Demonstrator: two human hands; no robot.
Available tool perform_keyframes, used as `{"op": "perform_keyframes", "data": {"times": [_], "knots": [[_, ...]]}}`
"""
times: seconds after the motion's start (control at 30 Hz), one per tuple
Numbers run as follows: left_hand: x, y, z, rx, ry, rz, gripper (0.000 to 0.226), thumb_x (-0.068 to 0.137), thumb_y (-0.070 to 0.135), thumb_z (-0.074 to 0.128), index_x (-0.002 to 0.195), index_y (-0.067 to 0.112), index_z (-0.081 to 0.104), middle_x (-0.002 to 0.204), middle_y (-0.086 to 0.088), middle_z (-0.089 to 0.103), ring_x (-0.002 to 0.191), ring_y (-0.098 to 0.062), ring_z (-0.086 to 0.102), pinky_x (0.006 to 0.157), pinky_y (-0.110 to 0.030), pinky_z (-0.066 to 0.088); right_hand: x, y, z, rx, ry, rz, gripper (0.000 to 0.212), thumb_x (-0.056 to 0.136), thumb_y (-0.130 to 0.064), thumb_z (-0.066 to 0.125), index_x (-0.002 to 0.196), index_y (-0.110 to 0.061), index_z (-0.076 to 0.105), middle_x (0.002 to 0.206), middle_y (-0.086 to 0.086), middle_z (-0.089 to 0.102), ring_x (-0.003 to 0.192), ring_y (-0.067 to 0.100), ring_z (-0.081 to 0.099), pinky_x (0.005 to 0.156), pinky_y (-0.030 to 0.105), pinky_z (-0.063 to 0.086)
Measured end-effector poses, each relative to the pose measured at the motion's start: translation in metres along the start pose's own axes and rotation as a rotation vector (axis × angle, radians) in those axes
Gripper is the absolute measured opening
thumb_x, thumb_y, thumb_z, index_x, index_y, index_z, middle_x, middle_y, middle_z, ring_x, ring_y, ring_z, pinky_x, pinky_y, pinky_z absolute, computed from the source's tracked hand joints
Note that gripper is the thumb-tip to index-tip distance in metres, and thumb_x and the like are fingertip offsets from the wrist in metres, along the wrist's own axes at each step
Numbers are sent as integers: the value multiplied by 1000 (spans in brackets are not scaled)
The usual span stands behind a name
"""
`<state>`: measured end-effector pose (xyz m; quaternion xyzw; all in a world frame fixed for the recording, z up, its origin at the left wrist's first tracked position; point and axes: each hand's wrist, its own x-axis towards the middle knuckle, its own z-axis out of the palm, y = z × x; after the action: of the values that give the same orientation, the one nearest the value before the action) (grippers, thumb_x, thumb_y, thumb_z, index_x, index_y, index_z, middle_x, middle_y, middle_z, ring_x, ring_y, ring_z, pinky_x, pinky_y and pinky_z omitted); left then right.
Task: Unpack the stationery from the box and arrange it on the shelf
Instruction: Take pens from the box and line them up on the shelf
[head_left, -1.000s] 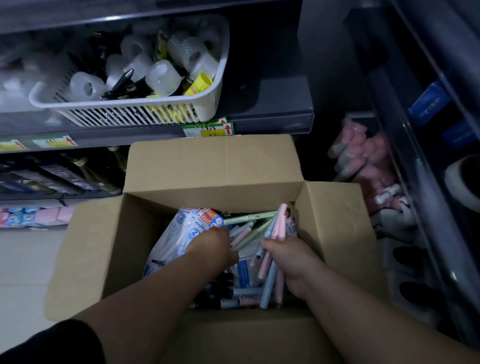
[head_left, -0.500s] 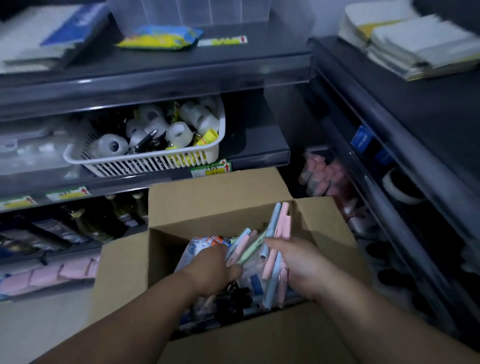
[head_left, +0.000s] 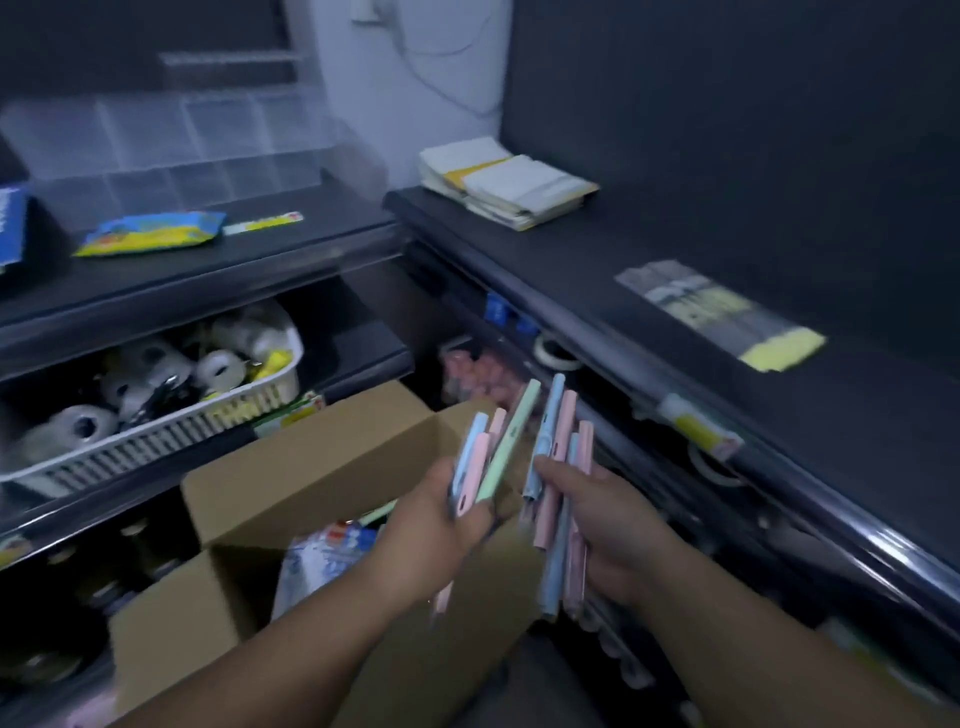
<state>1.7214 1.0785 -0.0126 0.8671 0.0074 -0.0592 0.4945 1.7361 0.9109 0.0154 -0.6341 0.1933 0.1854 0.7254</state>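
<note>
- Pens (head_left: 506, 441) in pastel pink, blue and green sit in both my hands, just above the open cardboard box (head_left: 332, 467).
- My left hand (head_left: 436, 525) grips a small fan of them.
- My right hand (head_left: 618, 525) grips a thicker bundle, near the dark shelf (head_left: 649, 312).

Both bare forearms reach forward and up from the lower edge, close together; left grip (head_left: 441, 525) curls round a fan of pens (head_left: 511, 441); right grip (head_left: 618, 525) clasps a second bunch (head_left: 561, 441), thumb across it.
</note>
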Motion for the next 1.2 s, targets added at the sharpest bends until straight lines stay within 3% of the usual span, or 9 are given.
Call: {"op": "perform_keyframes", "data": {"times": [0.1,0.23,0.33,0.4,0.57,0.9,1.0,1.13,1.2], "knots": [[-13,43,39,-62,-89,86,20,90,25,59,108,30,52,71,8,61,56,2,54,58,-17,45,-37,1,-50,33,122,-45,25,90,-30,66,97,-7,68,78,17,70,69,30,66,64,37,55],[-48,104,112,-101,-285,162,14,91,30,58,105,32,55,84,10,65,69,4,60,62,-15,48,-105,15,-133,91,315,-127,20,89,-28,67,98,-10,70,87,15,73,81,31,68,83,47,57],[-95,149,178,-137,-537,162,15,91,33,58,106,32,58,73,8,66,59,-5,60,54,-23,46,-171,39,-201,211,420,-167,19,93,-20,61,101,-3,66,78,21,70,63,30,65,54,37,55],[-137,177,224,-141,-676,216,17,91,27,57,108,29,58,69,9,64,58,-5,60,56,-24,46,-222,62,-246,295,513,-188,19,95,-17,57,101,0,65,68,18,67,52,27,61,48,30,49],[-261,241,338,-116,-926,348,20,91,20,57,109,29,57,73,9,66,54,1,57,54,-17,45,-366,122,-354,417,757,-242,24,92,-21,62,106,-2,67,94,30,69,78,38,65,82,64,52],[-485,330,518,-59,-1342,452,21,85,23,59,104,29,58,73,2,67,61,-11,58,57,-29,46,-606,231,-491,544,1120,-331,19,95,-19,60,103,-5,69,82,15,72,72,28,66,70,39,56],[-517,350,552,-27,-1382,493,18,85,19,55,101,26,57,61,5,62,52,-13,53,49,-24,43,-638,246,-518,601,1158,-334,20,94,-19,60,104,-5,69,88,18,73,80,33,66,85,52,56],[-532,374,600,23,-1397,520,20,82,24,57,101,28,58,67,3,65,57,-11,57,52,-26,46,-655,258,-566,624,1194,-334,19,93,-17,62,103,-2,69,81,17,72,67,24,67,65,35,57],[-532,389,629,19,-1402,523,18,82,22,56,100,24,59,67,5,64,55,-8,56,53,-24,45,-657,257,-596,624,1206,-331,21,91,-17,64,102,0,69,84,21,71,70,28,68,69,38,57]]}}
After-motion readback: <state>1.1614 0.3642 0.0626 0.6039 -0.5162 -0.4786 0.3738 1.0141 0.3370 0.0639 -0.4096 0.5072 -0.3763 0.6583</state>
